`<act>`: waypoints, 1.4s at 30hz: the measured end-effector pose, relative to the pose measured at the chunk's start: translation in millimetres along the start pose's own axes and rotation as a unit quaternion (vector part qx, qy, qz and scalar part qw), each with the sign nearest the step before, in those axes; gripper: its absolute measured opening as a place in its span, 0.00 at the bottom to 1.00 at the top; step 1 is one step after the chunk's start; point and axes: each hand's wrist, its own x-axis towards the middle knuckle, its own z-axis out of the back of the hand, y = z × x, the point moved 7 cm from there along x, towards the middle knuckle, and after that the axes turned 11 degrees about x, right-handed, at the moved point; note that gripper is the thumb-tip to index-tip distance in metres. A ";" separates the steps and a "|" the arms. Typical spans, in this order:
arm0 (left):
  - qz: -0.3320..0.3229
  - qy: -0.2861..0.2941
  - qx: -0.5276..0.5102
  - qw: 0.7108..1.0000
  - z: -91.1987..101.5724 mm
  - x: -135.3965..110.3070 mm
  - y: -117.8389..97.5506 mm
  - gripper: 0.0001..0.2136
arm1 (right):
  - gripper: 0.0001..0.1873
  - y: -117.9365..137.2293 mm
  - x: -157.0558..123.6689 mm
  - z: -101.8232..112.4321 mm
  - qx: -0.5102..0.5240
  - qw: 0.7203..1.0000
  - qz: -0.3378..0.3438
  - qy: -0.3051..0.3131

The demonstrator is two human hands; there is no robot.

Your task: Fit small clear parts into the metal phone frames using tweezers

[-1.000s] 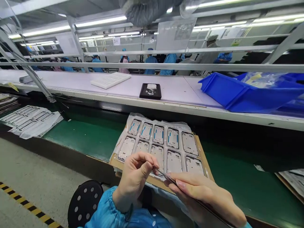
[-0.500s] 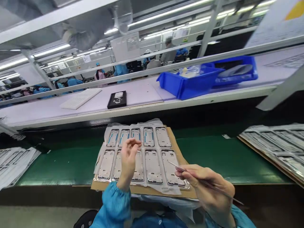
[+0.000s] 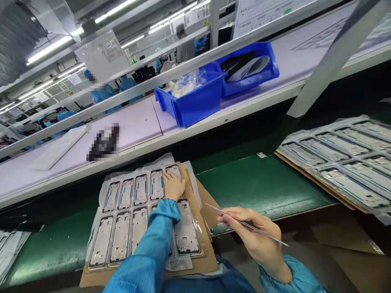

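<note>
A clear plastic tray (image 3: 122, 228) of several metal phone frames lies on a cardboard sheet (image 3: 210, 211) on the green belt in front of me. My left hand (image 3: 172, 185) reaches over it in a blue sleeve and rests, fingers bent down, on the far right frame (image 3: 174, 170) of the back row. Whether it grips anything I cannot tell. My right hand (image 3: 253, 236) hovers to the right of the tray, pinched on thin metal tweezers (image 3: 244, 224) whose tip points left toward the cardboard.
Another tray of frames (image 3: 342, 158) lies on cardboard at the right. Two blue bins (image 3: 195, 106) stand on the white shelf behind the green belt (image 3: 259, 187), with a slanted metal post (image 3: 324, 69) to their right. People in blue coats work beyond the rails.
The view has swung to the right. My left hand has gone from raised and pinched over the tray down onto the far right frame. My right hand keeps the tweezers.
</note>
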 end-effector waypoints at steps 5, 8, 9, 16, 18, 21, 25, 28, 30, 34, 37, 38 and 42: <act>0.002 0.017 0.056 0.998 0.8 7.6 3.0 0.33 | 0.08 -21.9 18.1 -1.9 0.015 0.999 -0.040 0.029; 0.015 0.021 0.059 0.998 4.9 7.0 6.2 0.32 | 0.10 -35.5 25.7 -1.4 0.037 0.997 -0.058 0.029; 0.026 0.024 0.057 0.998 5.5 6.7 6.6 0.32 | 0.10 -40.5 27.6 -1.8 0.039 0.997 -0.064 0.033; 0.096 -0.011 -0.017 0.995 11.3 3.5 4.6 0.38 | 0.08 -59.3 38.5 -9.9 0.044 0.994 -0.064 0.071; 0.083 -0.060 -0.094 0.990 22.2 -2.6 7.5 0.34 | 0.07 -61.4 42.0 -9.3 0.048 0.994 -0.065 0.069; 0.053 -0.096 -0.170 0.979 44.3 -12.2 18.3 0.24 | 0.07 -66.7 45.9 -4.6 0.055 0.994 -0.075 0.058; 0.049 -0.067 -0.096 0.992 70.9 -11.5 29.7 0.15 | 0.09 -83.0 48.6 5.5 0.069 0.991 -0.108 0.032; 0.039 -0.026 0.003 0.999 68.9 -4.0 20.2 0.19 | 0.08 -98.8 54.2 9.9 0.065 0.991 -0.118 0.023; 0.027 0.032 0.041 0.998 50.9 -0.7 8.6 0.21 | 0.07 -110.5 61.9 9.8 0.064 0.990 -0.121 0.021; -0.010 0.095 0.049 0.994 19.8 -0.4 -2.3 0.21 | 0.10 -141.7 85.3 3.5 0.066 0.985 -0.158 0.020; -0.040 0.007 0.011 0.999 26.7 6.8 12.0 0.17 | 0.16 -174.0 103.9 -9.5 0.077 0.975 -0.208 0.031; -0.055 -0.034 0.000 0.998 31.2 10.4 19.5 0.17 | 0.17 -185.3 109.8 -16.6 0.080 0.971 -0.221 0.043; -0.113 -0.068 -0.016 0.991 21.4 26.8 46.5 0.21 | 0.20 -225.3 130.6 -53.7 0.075 0.962 -0.233 0.123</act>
